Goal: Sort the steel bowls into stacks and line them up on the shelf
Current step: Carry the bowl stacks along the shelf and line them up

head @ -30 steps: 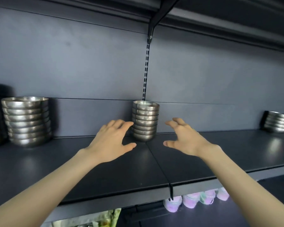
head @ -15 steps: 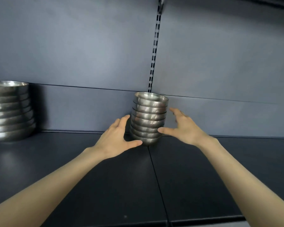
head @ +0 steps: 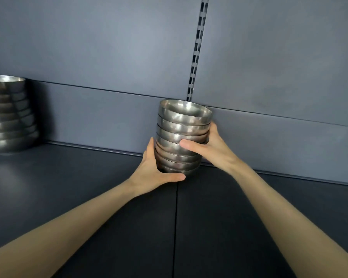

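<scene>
A stack of several small steel bowls (head: 184, 125) stands at the back of the dark shelf (head: 88, 197), on the seam between two shelf boards. My left hand (head: 156, 170) clasps the stack's lower left side, thumb under its front. My right hand (head: 208, 148) grips the right side at mid height, thumb across the front. The stack leans slightly to the left. A taller stack of larger steel bowls (head: 8, 115) stands at the far left, partly cut off by the frame edge.
The grey back wall (head: 109, 47) rises right behind the stack, with a slotted vertical rail (head: 197, 47) above it. Bare shelf surface lies between the two stacks and to the right of the small stack.
Both hands moved forward from open in front of the small stack and closed around its sides. The view came closer; the small stack at the far right is out of frame.
</scene>
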Available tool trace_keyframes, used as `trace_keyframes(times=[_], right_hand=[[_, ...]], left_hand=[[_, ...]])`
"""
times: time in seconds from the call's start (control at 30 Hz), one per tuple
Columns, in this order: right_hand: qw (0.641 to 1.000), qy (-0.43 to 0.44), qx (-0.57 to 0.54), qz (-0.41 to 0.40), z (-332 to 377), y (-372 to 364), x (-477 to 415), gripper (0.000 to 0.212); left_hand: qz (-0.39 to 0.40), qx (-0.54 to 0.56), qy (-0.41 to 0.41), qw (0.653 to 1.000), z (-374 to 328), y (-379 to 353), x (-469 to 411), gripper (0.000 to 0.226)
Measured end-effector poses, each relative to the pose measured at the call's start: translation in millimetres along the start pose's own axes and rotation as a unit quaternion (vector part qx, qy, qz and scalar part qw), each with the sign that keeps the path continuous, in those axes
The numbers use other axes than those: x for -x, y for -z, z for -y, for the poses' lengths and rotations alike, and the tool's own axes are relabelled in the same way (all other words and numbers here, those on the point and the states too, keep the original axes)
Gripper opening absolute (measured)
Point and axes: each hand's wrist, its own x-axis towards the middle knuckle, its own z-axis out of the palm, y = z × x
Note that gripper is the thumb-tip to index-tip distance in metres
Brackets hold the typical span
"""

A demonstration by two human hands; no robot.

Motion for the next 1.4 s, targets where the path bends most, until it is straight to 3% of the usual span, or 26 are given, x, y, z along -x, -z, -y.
trace_keyframes(times=[0.17, 0.53, 0.8, 1.13, 1.4], right_hand=[[1.0, -0.007, -0.02, 0.017, -10.4, 4.4, -5.9, 0.112], [0.998, 0.033, -0.045, 0.0, 11.2, 0.4, -13.5, 0.109], [0.996, 0.07, -0.035, 0.032, 69.2, -55.4, -22.3, 0.106], [0.997, 0.056, -0.053, 0.008, 124.8, -192.9, -25.3, 0.104], [0.999, 0.017, -0.048, -0.011, 134.4, -256.3, -24.8, 0.099]], left_hand=[[-0.024, 0.005, -0.016, 1.0, 0.3, -7.8, -1.7, 0.109], [-0.077, 0.006, -0.043, 0.996, -18.6, 9.8, 6.6, 0.1], [-0.111, 0.009, -0.06, 0.992, -22.2, 80.8, 38.1, 0.1], [-0.09, -0.001, -0.063, 0.994, 23.9, 216.7, 84.2, 0.097], [-0.048, 0.004, -0.022, 0.999, 61.9, 271.0, 96.1, 0.118]])
